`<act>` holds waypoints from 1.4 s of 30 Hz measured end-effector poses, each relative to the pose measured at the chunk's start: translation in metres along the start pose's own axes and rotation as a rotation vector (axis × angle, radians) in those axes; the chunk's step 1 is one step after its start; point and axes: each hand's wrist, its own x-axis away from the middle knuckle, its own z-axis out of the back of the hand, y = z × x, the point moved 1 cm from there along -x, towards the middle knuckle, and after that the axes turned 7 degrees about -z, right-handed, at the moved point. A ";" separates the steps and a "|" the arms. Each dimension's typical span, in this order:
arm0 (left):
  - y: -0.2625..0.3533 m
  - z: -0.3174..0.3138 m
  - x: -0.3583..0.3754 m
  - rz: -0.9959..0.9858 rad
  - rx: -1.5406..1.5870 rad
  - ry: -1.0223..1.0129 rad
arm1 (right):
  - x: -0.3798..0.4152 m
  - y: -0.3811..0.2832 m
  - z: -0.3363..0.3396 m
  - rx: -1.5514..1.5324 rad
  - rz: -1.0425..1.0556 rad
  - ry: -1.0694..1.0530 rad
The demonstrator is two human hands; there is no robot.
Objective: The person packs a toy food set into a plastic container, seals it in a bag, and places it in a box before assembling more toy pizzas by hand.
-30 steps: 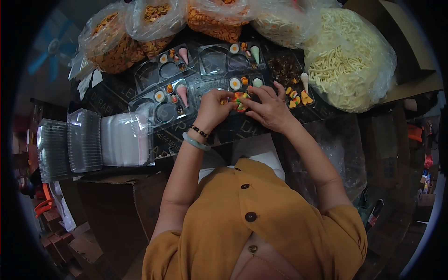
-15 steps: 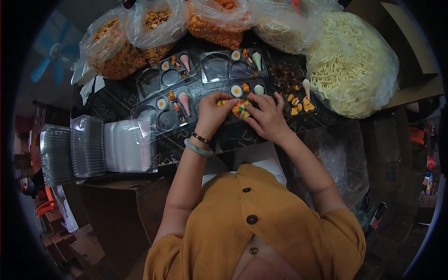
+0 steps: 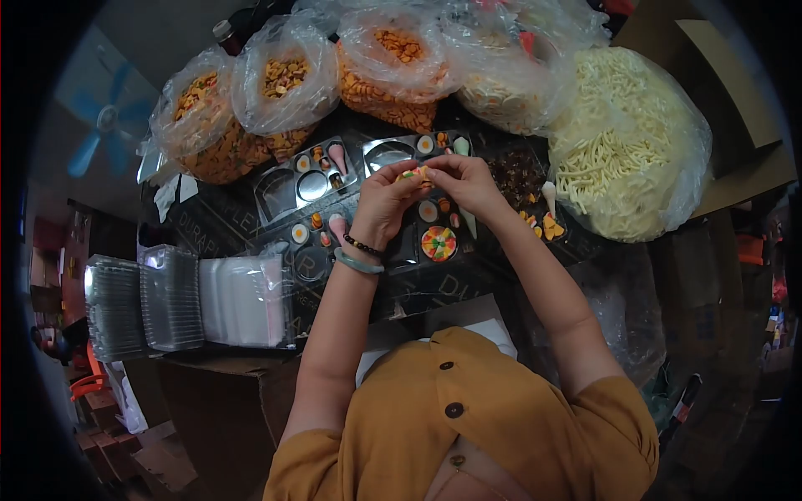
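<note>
My left hand (image 3: pixel 384 200), with a beaded bracelet and a pale bangle at its wrist, is closed on small red, yellow and green pizza-slice pieces (image 3: pixel 413 174). The thumb and fingers of my right hand (image 3: pixel 466 185) pinch the same pieces from the other side. Below the hands, a round pizza made of such slices (image 3: pixel 439 244) fills the round well of the nearest clear tray. That tray also bears a fried-egg piece (image 3: pixel 428 210) and a burger piece (image 3: pixel 444 204). My wrists and hands partly cover it.
Clear trays (image 3: pixel 271 194) with small food-shaped pieces stand left and behind. Open plastic bags of orange pieces (image 3: pixel 388 96) line the back; a bag of cream-coloured sticks (image 3: pixel 626 142) is at right. Loose dark pieces (image 3: pixel 516 179) lie near it. Stacked clear plastic trays (image 3: pixel 171 296) stand front left.
Both hands have moved up and away from the tray's round well and come together around the pieces. The round pizza in the well is now uncovered. The camera view has tilted slightly upward.
</note>
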 end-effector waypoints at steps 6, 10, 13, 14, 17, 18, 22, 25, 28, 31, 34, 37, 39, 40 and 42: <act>0.000 0.004 -0.016 0.087 -0.085 -0.012 | -0.019 0.002 0.011 -0.040 -0.036 -0.048; -0.002 0.012 -0.030 0.060 -0.192 0.051 | -0.025 -0.004 0.011 0.225 0.044 0.117; 0.000 0.012 -0.035 0.060 -0.293 0.047 | -0.035 -0.006 0.006 0.696 0.196 0.200; 0.000 0.010 -0.036 0.075 -0.337 0.029 | -0.038 -0.003 0.004 0.843 0.221 0.169; 0.001 0.008 -0.036 0.050 -0.403 0.027 | -0.043 0.001 0.004 0.746 0.385 0.281; 0.002 0.007 -0.036 0.050 -0.400 0.032 | -0.042 -0.003 0.004 0.747 0.385 0.276; 0.002 0.005 -0.036 0.005 -0.353 -0.032 | -0.044 0.006 0.005 0.242 0.099 -0.035; 0.004 0.013 -0.039 0.008 -0.439 -0.062 | -0.048 -0.003 0.014 0.323 0.120 -0.077; 0.007 0.014 -0.042 0.003 -0.631 -0.052 | -0.054 -0.004 0.013 0.624 0.304 -0.116; 0.006 0.011 -0.047 -0.071 -0.865 -0.039 | -0.056 -0.001 0.015 0.716 0.520 -0.076; -0.008 0.023 -0.060 -0.254 -1.053 -0.107 | -0.052 -0.006 0.027 0.713 0.493 -0.033; -0.002 0.009 -0.056 -0.415 -1.253 -0.224 | -0.045 0.000 0.029 0.879 0.470 -0.036; 0.002 0.001 -0.056 -0.444 -1.388 -0.253 | -0.044 0.003 0.028 0.968 0.511 -0.013; -0.001 0.002 -0.059 -0.434 -1.397 -0.232 | -0.044 0.004 0.027 0.985 0.513 0.005; -0.008 0.001 -0.060 -0.419 -1.405 -0.214 | -0.043 0.007 0.024 1.002 0.510 0.023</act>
